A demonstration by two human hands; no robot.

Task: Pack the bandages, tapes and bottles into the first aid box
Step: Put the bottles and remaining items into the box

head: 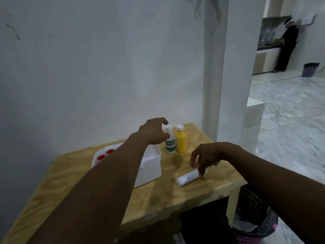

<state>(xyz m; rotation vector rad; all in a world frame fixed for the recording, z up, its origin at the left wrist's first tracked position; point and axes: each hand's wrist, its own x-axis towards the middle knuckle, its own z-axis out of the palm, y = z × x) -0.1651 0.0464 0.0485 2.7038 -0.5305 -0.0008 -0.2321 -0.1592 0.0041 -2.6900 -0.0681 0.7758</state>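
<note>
Reaching down, the right hand hung with fingers spread and unclenched, its tips touching the far end of the white bandage roll, which lay at its seven o'clock, probably ready for pickup. Farther off, the left hand curled loosely, gripping nothing, toward the white bottle at its three o'clock, beside the yellow bottle. The open first aid box sat under that forearm.

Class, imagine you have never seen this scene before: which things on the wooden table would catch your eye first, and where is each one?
The yellow bottle stands out at the table's far edge, upright beside a white bottle with green print that the left hand is reaching for, fingers open. Left of them sits the open white first aid box, red caps showing inside. Nearer, the right hand touches a white bandage roll lying on the wooden table.
</note>
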